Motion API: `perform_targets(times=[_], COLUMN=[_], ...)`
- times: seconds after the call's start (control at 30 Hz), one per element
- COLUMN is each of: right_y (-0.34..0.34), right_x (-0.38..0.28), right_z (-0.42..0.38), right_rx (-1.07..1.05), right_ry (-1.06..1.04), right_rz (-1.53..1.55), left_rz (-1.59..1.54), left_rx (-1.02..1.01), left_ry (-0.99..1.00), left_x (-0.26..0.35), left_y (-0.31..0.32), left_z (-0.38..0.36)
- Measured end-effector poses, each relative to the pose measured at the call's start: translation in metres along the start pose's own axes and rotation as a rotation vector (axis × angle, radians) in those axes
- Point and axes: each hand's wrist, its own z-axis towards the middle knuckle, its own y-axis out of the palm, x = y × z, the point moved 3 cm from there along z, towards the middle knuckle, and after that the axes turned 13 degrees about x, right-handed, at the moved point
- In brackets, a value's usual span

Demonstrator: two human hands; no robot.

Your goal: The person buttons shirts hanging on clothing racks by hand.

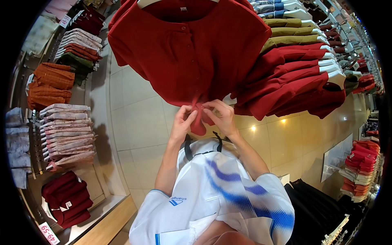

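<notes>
A red button-front blouse (171,53) hangs in front of me on a white hanger (153,2), its neckline facing me. At its lower front is a tie of the same red cloth, with a tail (198,127) dangling down. My left hand (182,120) pinches this fabric tie between thumb and fingers. From the other side, my right hand (222,116) pinches the tie too, fingertips close to the left ones. Whether the tie is knotted is hard to make out, as the fingers cover part of it.
More red blouses (286,73) hang in a row at the right, with olive garments (292,30) beyond. Racks of patterned tops (67,130), orange garments (51,83) and maroon clothes (67,200) line the left. Black trousers (314,212) hang at lower right. Pale floor tiles (141,118) run between.
</notes>
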Motion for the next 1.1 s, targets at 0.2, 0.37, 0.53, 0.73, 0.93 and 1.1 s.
perform_targets(times=[0.2,0.37,0.53,0.73,0.93,1.1], right_y=[-0.006,-0.007,0.002,0.006,0.009,0.008], right_x=[0.001,0.002,-0.005,-0.018,-0.018,-0.02], right_z=[0.005,0.006,-0.001,-0.004,-0.009,-0.011], right_rx=[0.009,0.006,0.034,0.057,0.03,-0.007], right_ry=[-0.072,-0.183,-0.191,-0.297,-0.347,-0.354], right_rz=[-0.075,-0.162,-0.135,-0.135,-0.172,-0.186], left_rz=[-0.062,-0.012,-0.031,-0.1,-0.038,-0.048], left_rx=[0.087,0.066,0.094,0.092,0.11,0.113], left_ry=[0.077,0.101,0.057,-0.06,-0.006,0.026], left_x=[0.005,-0.003,0.002,0.001,0.001,-0.001], left_y=[-0.006,-0.013,-0.006,-0.009,-0.003,-0.002], left_z=[0.0,0.005,0.0,-0.004,-0.008,-0.009])
